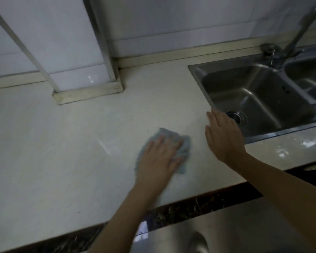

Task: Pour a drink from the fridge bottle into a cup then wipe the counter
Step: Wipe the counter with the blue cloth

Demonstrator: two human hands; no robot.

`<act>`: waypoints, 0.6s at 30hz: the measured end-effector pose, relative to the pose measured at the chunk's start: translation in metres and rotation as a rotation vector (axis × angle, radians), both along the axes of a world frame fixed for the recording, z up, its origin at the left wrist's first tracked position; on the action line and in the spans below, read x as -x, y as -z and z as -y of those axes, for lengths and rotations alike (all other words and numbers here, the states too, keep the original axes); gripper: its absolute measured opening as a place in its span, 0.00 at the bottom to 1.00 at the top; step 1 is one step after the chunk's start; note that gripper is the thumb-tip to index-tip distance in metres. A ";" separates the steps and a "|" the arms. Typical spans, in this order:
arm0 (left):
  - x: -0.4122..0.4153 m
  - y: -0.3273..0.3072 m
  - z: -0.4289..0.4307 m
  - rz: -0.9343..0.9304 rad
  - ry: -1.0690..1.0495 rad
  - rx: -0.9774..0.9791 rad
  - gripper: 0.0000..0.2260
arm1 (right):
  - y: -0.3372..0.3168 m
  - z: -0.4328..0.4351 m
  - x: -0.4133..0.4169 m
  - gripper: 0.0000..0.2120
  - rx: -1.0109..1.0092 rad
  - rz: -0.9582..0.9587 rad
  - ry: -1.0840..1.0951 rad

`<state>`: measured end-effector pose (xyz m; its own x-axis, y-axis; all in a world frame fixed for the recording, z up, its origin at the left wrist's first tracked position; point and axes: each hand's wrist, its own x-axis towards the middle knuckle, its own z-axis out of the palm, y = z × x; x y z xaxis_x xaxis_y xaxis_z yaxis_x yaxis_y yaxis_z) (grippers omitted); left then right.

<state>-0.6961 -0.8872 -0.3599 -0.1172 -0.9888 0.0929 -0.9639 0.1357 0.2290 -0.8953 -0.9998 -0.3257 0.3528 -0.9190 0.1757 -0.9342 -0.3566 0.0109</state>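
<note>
Wiping step: left hand (159, 159) presses cloth (185, 146) flat beside sink (226, 83) — right hand (224, 136) open (idle); next, likely sweep onward.

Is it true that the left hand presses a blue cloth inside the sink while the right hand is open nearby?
No. The head view shows the left hand pressing the blue cloth on the counter, beside the sink, not inside it. The right hand is open nearby.

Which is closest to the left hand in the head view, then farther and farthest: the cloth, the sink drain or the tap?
1. Cloth, under the left hand.
2. Sink drain, to its right.
3. Tap, far back right.
</note>
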 end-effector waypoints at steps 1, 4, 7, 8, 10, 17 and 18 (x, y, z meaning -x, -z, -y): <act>-0.021 0.001 0.010 0.026 -0.085 0.011 0.25 | -0.001 0.011 0.001 0.22 0.002 -0.004 -0.023; -0.071 -0.003 0.042 0.050 -0.372 -0.038 0.28 | -0.001 0.043 -0.001 0.22 0.007 0.006 -0.095; -0.064 -0.007 0.078 -0.022 -0.608 -0.084 0.26 | 0.005 0.072 -0.006 0.23 -0.012 0.013 -0.145; -0.051 -0.008 0.090 -0.026 -0.620 -0.079 0.27 | 0.007 0.081 -0.008 0.23 -0.018 0.010 -0.163; -0.016 -0.008 0.112 -0.032 -0.510 -0.073 0.31 | 0.009 0.098 -0.014 0.24 -0.035 0.018 -0.196; 0.008 -0.003 0.098 -0.030 -0.156 -0.085 0.25 | 0.015 0.147 -0.051 0.24 -0.062 0.073 -0.291; -0.006 -0.004 0.091 -0.037 -0.164 -0.080 0.26 | 0.018 0.153 -0.055 0.24 -0.056 0.078 -0.297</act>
